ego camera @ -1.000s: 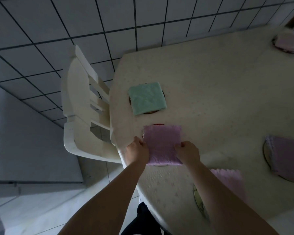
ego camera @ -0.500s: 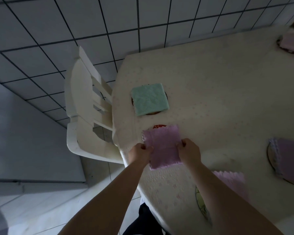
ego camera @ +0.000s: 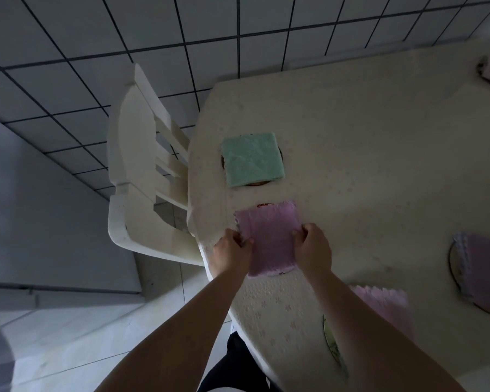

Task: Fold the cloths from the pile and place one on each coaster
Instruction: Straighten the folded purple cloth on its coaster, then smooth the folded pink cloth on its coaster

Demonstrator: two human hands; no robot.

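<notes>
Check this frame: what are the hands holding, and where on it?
Both hold the folded pink cloth: left hand pinches its left edge, right hand its right edge, over a coaster.

A cream plastic slatted chair stands pushed against the table's left edge; a pale floral-embossed tablecloth covers the table; white dark-grouted floor tiles lie beyond.

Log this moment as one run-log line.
left hand: grips pink cloth left edge | right hand: grips right edge | cloth: folded, over coaster | green cloth: placed
</notes>
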